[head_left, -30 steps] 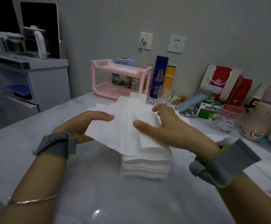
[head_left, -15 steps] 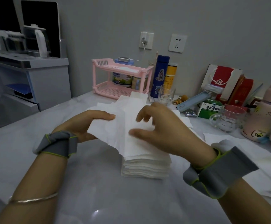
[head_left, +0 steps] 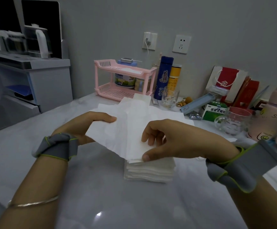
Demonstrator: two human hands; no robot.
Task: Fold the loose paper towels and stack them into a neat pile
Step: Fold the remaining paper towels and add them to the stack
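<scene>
White paper towel point(head_left: 117, 134) — pinched by left hand point(head_left: 84, 128) and right hand point(head_left: 175, 139) — above stack point(head_left: 149, 171).

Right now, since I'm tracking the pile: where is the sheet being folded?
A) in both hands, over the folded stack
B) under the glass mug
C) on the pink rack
A: left hand and right hand both hold the paper towel over the folded stack.

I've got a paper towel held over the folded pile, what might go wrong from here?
The paper towel, held in the air between left hand and right hand, may fold crooked. The folded pile sits just under the right hand; a bump might skew it. The glass mug stands near the right forearm and might get knocked.
</scene>
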